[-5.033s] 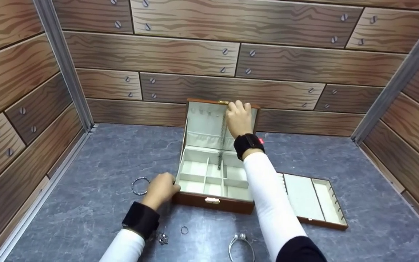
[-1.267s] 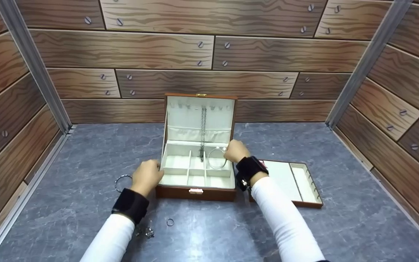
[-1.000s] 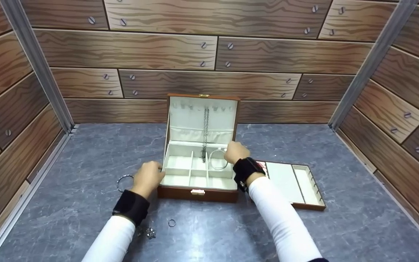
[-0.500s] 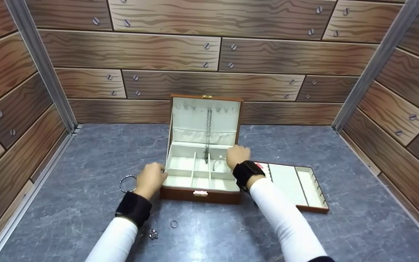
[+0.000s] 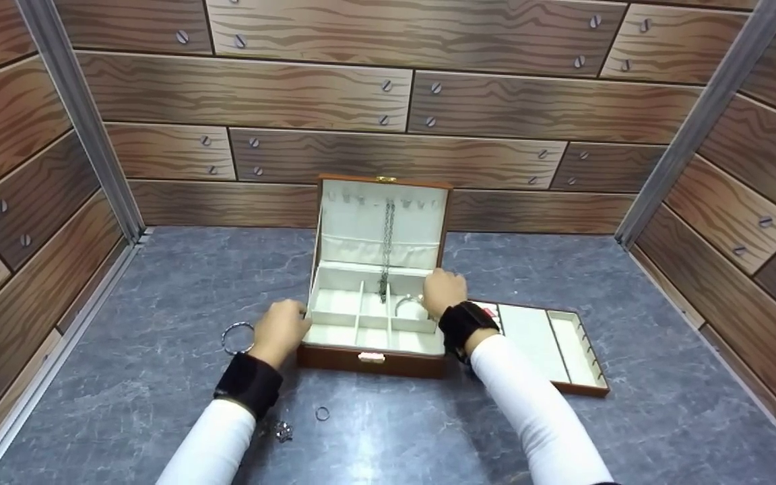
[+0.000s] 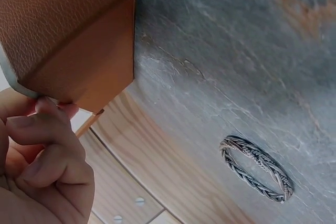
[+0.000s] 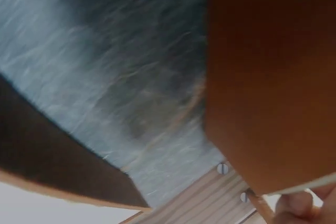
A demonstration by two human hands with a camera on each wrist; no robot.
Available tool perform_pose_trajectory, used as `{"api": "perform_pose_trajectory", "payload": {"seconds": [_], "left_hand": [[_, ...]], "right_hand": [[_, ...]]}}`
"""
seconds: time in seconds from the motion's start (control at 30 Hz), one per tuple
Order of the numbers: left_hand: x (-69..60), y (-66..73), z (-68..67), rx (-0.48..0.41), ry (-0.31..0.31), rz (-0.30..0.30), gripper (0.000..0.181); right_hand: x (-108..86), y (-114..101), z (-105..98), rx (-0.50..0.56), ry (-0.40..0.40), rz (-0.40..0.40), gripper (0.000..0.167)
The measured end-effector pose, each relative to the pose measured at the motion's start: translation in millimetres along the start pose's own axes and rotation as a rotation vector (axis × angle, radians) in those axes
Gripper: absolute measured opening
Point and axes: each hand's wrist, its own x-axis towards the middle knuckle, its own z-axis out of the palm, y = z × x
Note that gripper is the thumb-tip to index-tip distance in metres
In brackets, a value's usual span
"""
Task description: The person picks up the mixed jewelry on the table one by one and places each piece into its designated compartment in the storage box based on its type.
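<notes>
Head view first: where's the thin bangle [image 5: 401, 300]?

In the rear right compartment of the box [image 5: 341, 360], just left of the right hand [image 5: 444, 293], which partly hides it.

So the right hand is nearer?

Clearly. The left hand [image 5: 281, 328] is across the box, at its left rim. Being round, the thin bangle has no long axis, and I can't judge its tilt. The necklace [image 5: 388, 236] hangs down the lid [image 5: 354, 222] into the middle rear compartment.

Does the right hand have hold of the thin bangle?

I can't tell. Its fingers are curled at the right rim, close by; their tips are hidden.

Left wrist view?

Bent fingers pinch the box's rim. The braided bangle [image 5: 224, 339] lies on the table [image 5: 179, 303], well apart from them.

Right wrist view?

Only some bent fingers show, at the rim. The thin bangle isn't visible; table separates the box from the tray [image 5: 533, 343].
</notes>
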Motion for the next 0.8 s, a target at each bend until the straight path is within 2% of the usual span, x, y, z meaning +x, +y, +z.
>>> {"api": "perform_pose_trajectory", "payload": {"seconds": [0.13, 0.23, 0.33, 0.43, 0.57, 0.67, 0.73, 0.8], "left_hand": [[-3.7, -3.7, -6.0, -0.014, -0.021, 0.024, 0.026], [-10.7, -6.9, -14.3, -0.008, -0.02, 0.051, 0.024], [-22.2, -7.8, -23.7, 0.019, -0.021, 0.076, 0.015], [-37.2, -5.4, -30.2, 0.035, -0.063, 0.103, 0.009], [-57.8, -2.4, -27.9, 0.036, -0.138, 0.164, 0.004], [-68.3, -4.0, -18.8, 0.035, -0.18, 0.222, 0.004], [-73.5, -5.6, -11.5, 0.036, -0.201, 0.257, 0.006], [-77.2, -6.4, -4.4, 0.042, -0.223, 0.279, 0.008]], "right_hand": [[-6.8, -8.8, -20.4, 0.216, -0.056, 0.019, 0.015], [-17.3, -20.0, -38.6, 0.334, -0.094, -0.006, 0.018], [-32.3, -35.9, -56.3, 0.398, -0.11, -0.081, 0.024], [-49.9, -56.2, -68.4, 0.458, -0.126, -0.202, 0.025], [-78.4, -86.8, -69.1, 0.562, -0.227, -0.348, 0.026], [-97.5, -107.8, -56.1, 0.533, -0.329, -0.404, 0.028], [-105.8, -118.2, -41.9, 0.452, -0.352, -0.443, 0.029], [-111.5, -125.5, -27.8, 0.351, -0.363, -0.47, 0.022]]}}
